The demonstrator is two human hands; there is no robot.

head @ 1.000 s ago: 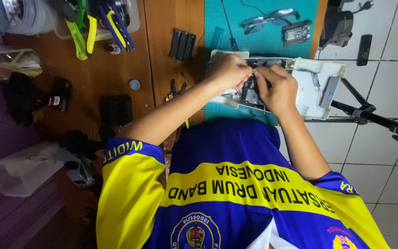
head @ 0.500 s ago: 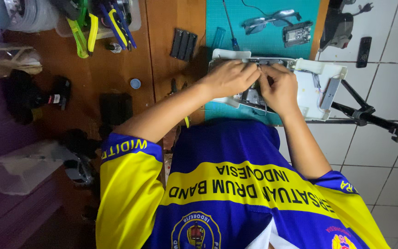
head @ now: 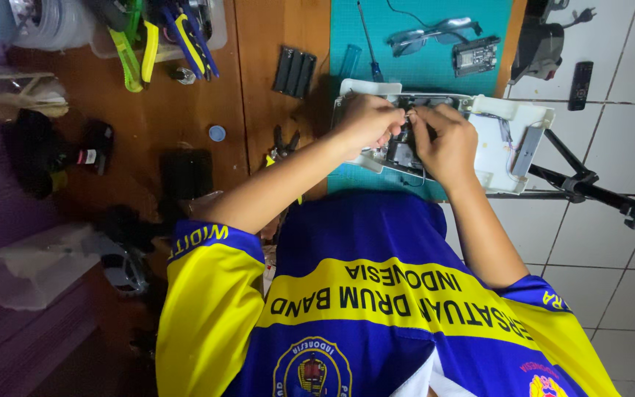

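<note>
**Fingertips closed in over open housing: same spot, tighter pinch**

Item under work: white plastic housing [head: 505, 140], opened, lying flat on near edge of teal cutting mat [head: 420, 73], directly in front of the person's chest. Dark inner mechanism [head: 404, 153] exposed at its middle.

Change vs. 1 s ago: minimal. Housing has not shifted. Both hands remain over the same opening; fingertips have drawn closer and now meet above the dark mechanism. Reads as fine fingertip work continuing at one point, no repositioning.

Hands:
- Left hand [head: 365, 123]: on housing's left part, fingers curled, tips pinched toward centre.
- Right hand [head: 446, 143]: covers centre, fingers bent, tips pinched against the left's.
- What sits between the tips: too small to tell, poss. a thin light strand. No tool in either hand.

Surroundings, outward:
- On mat beyond housing: screwdriver [head: 367, 40], safety glasses [head: 424, 33], small circuit board [head: 475, 55]. All untouched, apart from the hands.
- Left of mat, on wooden table [head: 185, 117]: black battery holder [head: 293, 72], pliers [head: 282, 143] near left forearm, clear tub [head: 214, 38] holding hand tools at far edge.
- Right: tripod [head: 589, 187] on tiled floor [head: 611, 272], legs running under housing's right end.
</note>
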